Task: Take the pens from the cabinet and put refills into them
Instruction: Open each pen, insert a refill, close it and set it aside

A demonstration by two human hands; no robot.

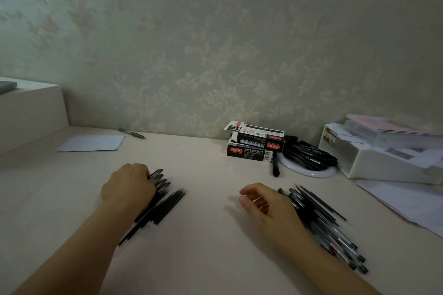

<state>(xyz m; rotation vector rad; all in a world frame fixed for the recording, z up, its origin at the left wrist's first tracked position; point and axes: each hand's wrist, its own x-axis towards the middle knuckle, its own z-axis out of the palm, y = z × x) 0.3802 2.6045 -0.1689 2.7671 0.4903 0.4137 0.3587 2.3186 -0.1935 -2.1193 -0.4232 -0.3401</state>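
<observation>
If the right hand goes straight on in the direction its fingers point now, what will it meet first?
The right hand points left across the desk. That stretch looks bare; the first thing in line is probably the pile of refills under the left hand, though depth is unclear.

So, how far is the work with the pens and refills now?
Done: the pens are out on the desk, many heaped by the right hand in a pile. In hand: the left hand rests on a small bundle of pens and thin refills; the right hand holds nothing. Left: I cannot tell which pens are filled. More pens wait behind the boxes.
</observation>
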